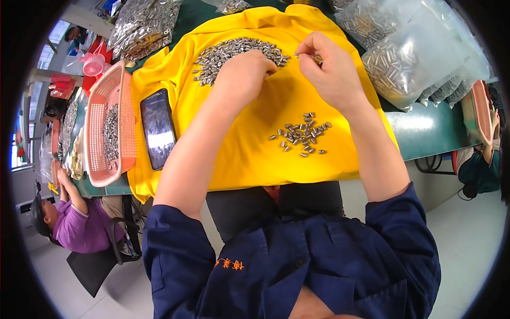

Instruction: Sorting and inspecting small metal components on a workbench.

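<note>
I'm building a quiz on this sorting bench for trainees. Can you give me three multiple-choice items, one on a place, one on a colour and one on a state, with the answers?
1. Where does the dark phone lie?
A. On the yellow cloth's left part, beside the pink basket
B. Inside the pink basket
C. On the clear bags at the right

2. What colour is the cloth under the metal pieces?
A. Green
B. Yellow
C. White

3. What is the right hand doing?
A. Lying flat and open on the cloth
B. Gripping the phone
C. Pinching a small piece at its fingertips

Answers:
1 A, the phone rests on the cloth next to the pink basket.
2 B, the cloth is bright yellow over a green table.
3 C, its fingers close on a small piece, while the left hand rests at the large pile of metal pieces.
</note>
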